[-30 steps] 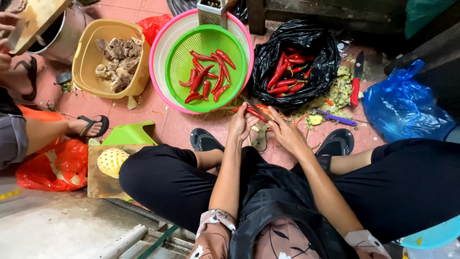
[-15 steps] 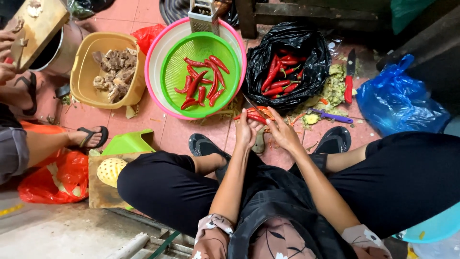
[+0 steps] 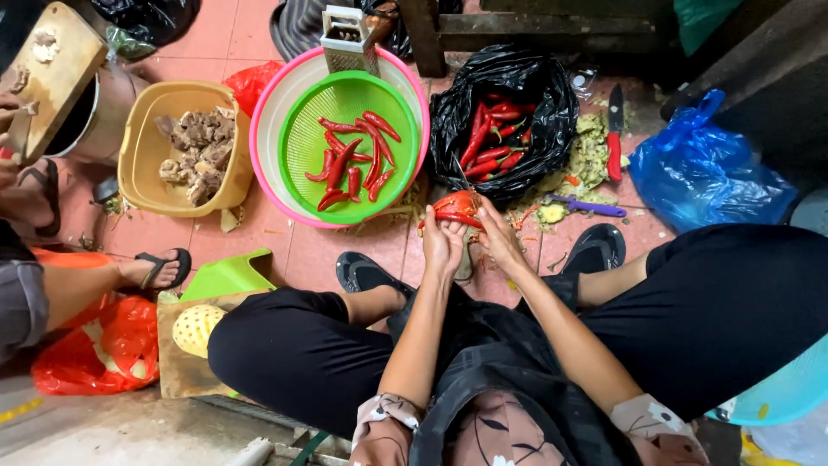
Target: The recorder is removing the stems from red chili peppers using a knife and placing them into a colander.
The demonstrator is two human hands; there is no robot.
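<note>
Head view showed both hands meeting just below the round green plastic colander (image 3: 349, 147), which sat inside a pink-rimmed white basin (image 3: 274, 129). The left hand (image 3: 442, 246) and right hand (image 3: 498, 242) had their fingers closed around one long red chilli pepper (image 3: 455, 209), held over the tiled floor; whether a blade was in the grip could not be told. About nine finished chillies (image 3: 354, 164) lay in the colander. Right of the colander, an open black plastic bag (image 3: 504, 112) held a similar heap of red chillies (image 3: 492, 142), so judging by that, roughly half the work seemed left. Greenish trimmings (image 3: 586, 155) lay right of that bag.
</note>
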